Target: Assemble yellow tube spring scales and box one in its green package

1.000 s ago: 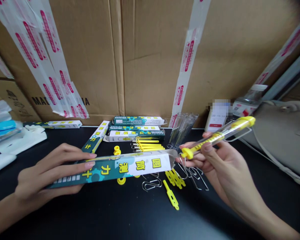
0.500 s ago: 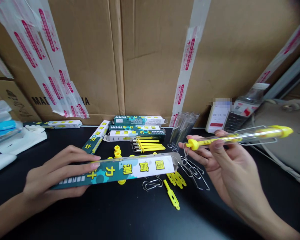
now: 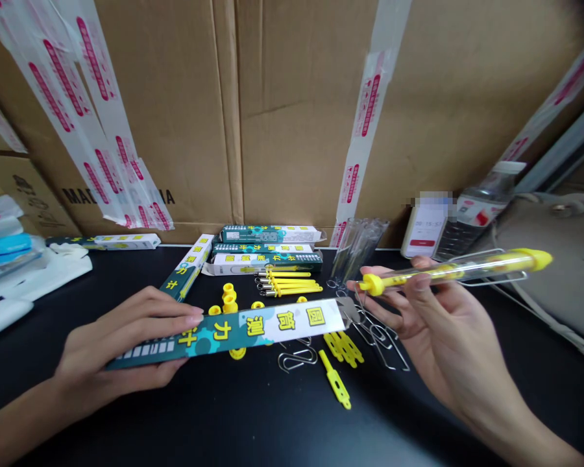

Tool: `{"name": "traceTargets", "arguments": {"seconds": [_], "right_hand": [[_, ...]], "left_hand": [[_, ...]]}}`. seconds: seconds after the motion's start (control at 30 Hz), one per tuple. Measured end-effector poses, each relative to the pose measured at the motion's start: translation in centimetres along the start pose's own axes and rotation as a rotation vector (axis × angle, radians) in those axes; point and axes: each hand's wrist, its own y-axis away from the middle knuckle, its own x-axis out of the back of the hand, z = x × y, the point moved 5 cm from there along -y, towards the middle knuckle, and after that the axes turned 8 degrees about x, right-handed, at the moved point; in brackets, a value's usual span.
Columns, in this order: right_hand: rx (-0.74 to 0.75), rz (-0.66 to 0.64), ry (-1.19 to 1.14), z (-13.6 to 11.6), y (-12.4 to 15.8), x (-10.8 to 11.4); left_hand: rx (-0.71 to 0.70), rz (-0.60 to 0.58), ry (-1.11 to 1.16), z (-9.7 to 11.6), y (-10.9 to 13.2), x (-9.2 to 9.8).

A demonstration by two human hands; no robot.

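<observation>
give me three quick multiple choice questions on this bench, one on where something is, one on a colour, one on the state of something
1. Where is the clear tube force gauge?
A. lying on the bench top
B. in the right hand
C. standing in a jar

2. What colour are the end caps of the gauge?
A. red
B. blue
C. yellow

3. What state is the plastic water bottle at the back right in?
A. standing, with its white cap on
B. lying on its side
C. crushed flat

Answers:
1. B, the fingers of that hand wrap the tube, while the left hand holds the teal carton.
2. C, both ends of the tube show bright yellow caps.
3. A, the bottle stands behind the tube with a white cap on top.
</observation>
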Motion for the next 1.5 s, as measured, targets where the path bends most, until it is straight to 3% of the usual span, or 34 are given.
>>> {"name": "traceTargets", "arguments": {"seconds": [0.53, 0.77, 0.93, 1.27, 1.5], "right_hand": [[-0.038, -0.015, 0.016, 0.5, 0.2, -0.2], [-0.049, -0.010, -0.009, 0.4, 0.7, -0.7], [-0.061, -0.012, -0.021, 0.5, 0.7, -0.9], [-0.061, -0.013, -0.022, 0.7, 0.6, -0.5], [-0.081, -0.036, 0.038, 0.9, 0.8, -0.9]], "left_hand": [[0.077, -0.101, 0.072, 0.4, 0.2, 0.2], [0.072, -0.019, 0.076, 0.7, 0.0, 0.0], [0.116, -0.042, 0.079, 0.9, -0.2, 0.1], [0.203, 0.029, 0.051, -0.2, -0.5, 0.8], [0.200, 0.024, 0.153, 0.2, -0.4, 0.9]]}}
